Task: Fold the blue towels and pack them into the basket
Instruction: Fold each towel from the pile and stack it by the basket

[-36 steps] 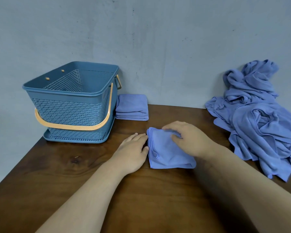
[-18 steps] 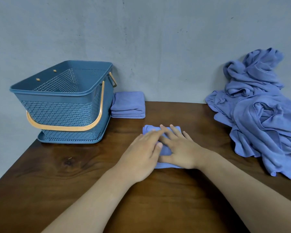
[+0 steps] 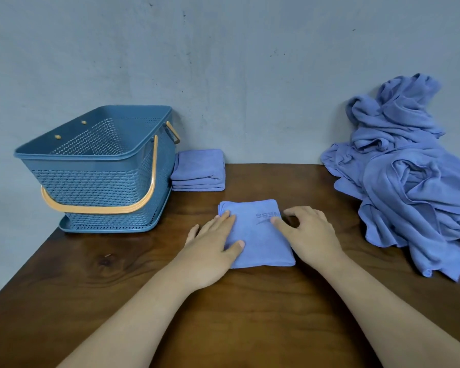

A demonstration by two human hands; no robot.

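1. One blue plastic lattice basket (image 3: 91,187) with an orange handle (image 3: 96,208) stands at the far left of the brown wooden table (image 3: 250,314). No towel shows inside, but its floor is hidden.
2. Small stack of folded blue towels (image 3: 199,168) just beside the basket's right wall, still unpacked.
3. Left hand (image 3: 210,251) lies flat, fingers straight, pressing the left edge of the folded blue towel square (image 3: 258,235) at table centre.
4. Right hand (image 3: 308,237) is relaxed and holds nothing, fingertips resting on the square's right edge.
5. Change: half a second ago both hands overlapped on top of the square. They have now slid apart to its sides, baring the printed lettering. Judged: smoothing is done and this fold is finished, so the square is ready for the stack or basket.
6. Heap of crumpled blue towels (image 3: 409,181) at far right, unfolded, so plenty of the task is left.
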